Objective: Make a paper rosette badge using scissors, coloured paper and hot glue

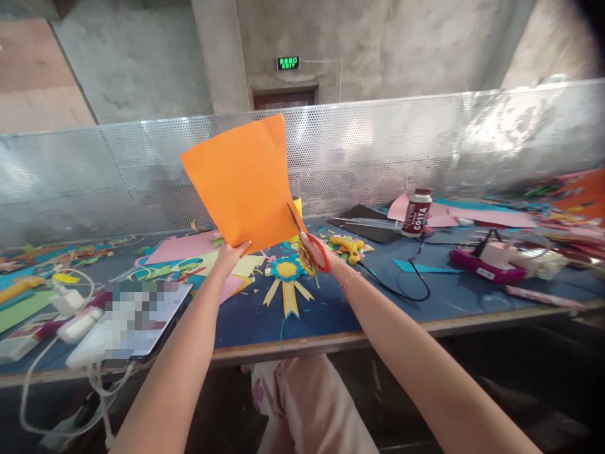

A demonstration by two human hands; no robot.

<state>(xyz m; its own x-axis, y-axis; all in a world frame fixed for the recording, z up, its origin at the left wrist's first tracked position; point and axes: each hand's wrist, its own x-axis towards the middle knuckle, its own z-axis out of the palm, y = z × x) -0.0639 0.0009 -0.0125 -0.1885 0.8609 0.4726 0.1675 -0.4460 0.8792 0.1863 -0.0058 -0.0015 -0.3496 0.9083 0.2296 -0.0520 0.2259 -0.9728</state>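
My left hand (pixel 235 253) grips the lower edge of a large orange sheet (pixel 241 183), which I hold up over the table. My right hand (pixel 312 252) is closed round a pair of scissors (pixel 322 253) with red and yellow handles. One dark blade lies against the sheet's right edge, near its lower corner; I cannot tell whether it has cut in. Flat on the table below sits a paper rosette (pixel 287 271), yellow in the middle with a blue frill and several ribbon tails. A yellow glue gun (pixel 348 246) lies just past my right hand.
A tablet (pixel 163 321) and white chargers (pixel 80 325) with dangling cables take up the left front. On the right stand a Costa bottle (pixel 417 213) and a purple power strip (pixel 489 266), with a black cord (pixel 401 296) nearer. Paper scraps (pixel 182 247) litter the table; a perforated metal screen (pixel 378 145) rises behind.
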